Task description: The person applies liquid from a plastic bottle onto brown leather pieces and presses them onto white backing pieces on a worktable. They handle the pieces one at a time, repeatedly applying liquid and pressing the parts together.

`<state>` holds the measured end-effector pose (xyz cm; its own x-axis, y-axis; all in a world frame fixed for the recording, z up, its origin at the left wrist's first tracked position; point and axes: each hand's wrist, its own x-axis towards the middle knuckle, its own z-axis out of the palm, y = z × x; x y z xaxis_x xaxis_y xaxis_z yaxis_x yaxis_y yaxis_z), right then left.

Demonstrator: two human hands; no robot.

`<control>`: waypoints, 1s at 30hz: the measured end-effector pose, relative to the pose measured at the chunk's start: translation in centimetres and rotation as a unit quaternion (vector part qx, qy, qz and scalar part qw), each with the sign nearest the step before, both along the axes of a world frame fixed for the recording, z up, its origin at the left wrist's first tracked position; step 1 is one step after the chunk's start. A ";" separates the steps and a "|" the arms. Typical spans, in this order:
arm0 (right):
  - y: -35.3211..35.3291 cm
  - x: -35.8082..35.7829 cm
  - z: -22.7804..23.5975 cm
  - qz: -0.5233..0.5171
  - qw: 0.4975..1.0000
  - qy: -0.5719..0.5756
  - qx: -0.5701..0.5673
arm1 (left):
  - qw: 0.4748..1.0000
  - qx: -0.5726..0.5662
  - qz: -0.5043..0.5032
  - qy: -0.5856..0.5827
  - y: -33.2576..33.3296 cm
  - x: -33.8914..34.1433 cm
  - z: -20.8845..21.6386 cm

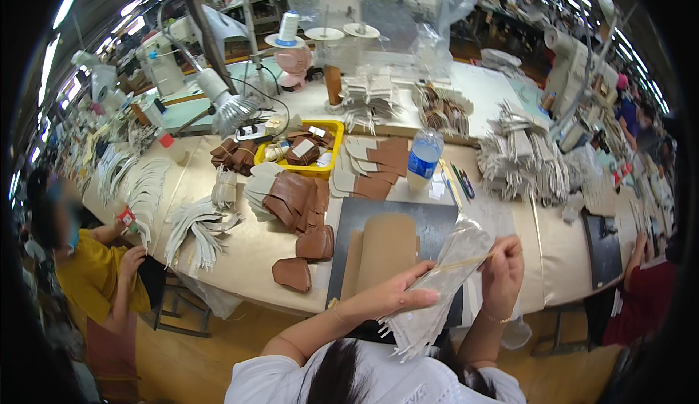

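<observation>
A stack of long, pale grey cut pieces (435, 308) with narrow strips at the lower end slants across the front of my body. My left hand (403, 292) is closed around its middle, thumb on top. A thin tan band (464, 262) crosses the stack and runs taut to my right hand (504, 269), whose fingers are pinched on it at the stack's right side. Below and beyond my left hand, brown board-like sheets (388, 240) with a curved top lie on a dark cutting mat (357, 215).
Brown and pale leather pieces (290, 199) lie left of the mat, near a yellow tray (337, 158). A water bottle (424, 160) and pens (463, 180) stand or lie beyond it. Pale bundles (520, 156) are heaped at right. Co-workers sit left (98, 273) and right (644, 302).
</observation>
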<state>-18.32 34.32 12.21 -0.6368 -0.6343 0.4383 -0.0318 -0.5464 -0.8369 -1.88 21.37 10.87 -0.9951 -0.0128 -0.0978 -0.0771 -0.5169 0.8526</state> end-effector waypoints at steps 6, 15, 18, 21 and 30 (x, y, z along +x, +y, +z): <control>-2.0 -6.0 -3.3 -0.091 0.991 -0.099 0.021 | 0.994 -0.015 -0.087 -0.061 1.1 -1.4 0.1; -6.0 -15.0 -13.6 -0.225 0.931 0.036 0.287 | 0.993 0.038 -0.107 -0.031 0.9 -1.3 0.5; -9.0 -15.6 -14.5 -0.147 0.929 0.020 0.340 | 0.993 0.114 -0.038 -0.012 1.1 -1.7 -0.5; -11.3 -16.2 -14.9 -0.127 0.913 0.073 0.382 | 0.985 0.167 0.042 -0.011 1.1 -1.9 -0.8; -9.6 -11.1 -9.1 -0.067 0.944 0.058 0.317 | 0.953 0.244 0.181 0.006 1.0 -2.0 -1.8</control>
